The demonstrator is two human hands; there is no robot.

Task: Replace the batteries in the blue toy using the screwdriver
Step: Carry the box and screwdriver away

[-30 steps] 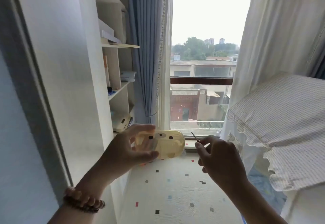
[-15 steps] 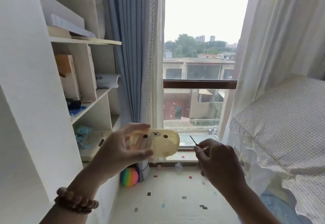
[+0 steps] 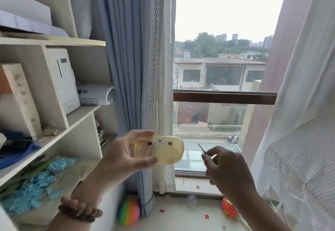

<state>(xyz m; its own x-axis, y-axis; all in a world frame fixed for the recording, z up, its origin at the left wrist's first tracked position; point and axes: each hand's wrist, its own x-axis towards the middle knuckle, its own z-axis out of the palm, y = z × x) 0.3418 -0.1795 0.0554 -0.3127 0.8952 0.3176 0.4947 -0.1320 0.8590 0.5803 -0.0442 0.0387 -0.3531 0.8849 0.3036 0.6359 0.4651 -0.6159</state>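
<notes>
Our left hand [image 3: 125, 156] curls round an oval translucent yellow bear-faced case [image 3: 166, 151]; at its 3 o'clock our right hand [image 3: 226, 169] pinches the thin dark screwdriver [image 3: 201, 147]. No blue toy shows; we should find it first, tip pointed away from us.

Toy [image 3: 163, 151] in left grip [image 3: 123, 158], left of screwdriver [image 3: 201, 147] in right grip [image 3: 228, 169]; shelves [image 3: 81, 111] at left, window [image 3: 224, 96] behind

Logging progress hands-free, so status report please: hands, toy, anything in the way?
Left hand grips yellow translucent oval case with printed face. Right hand pinches thin dark screwdriver, tip apart from case. Nothing between them.
</notes>
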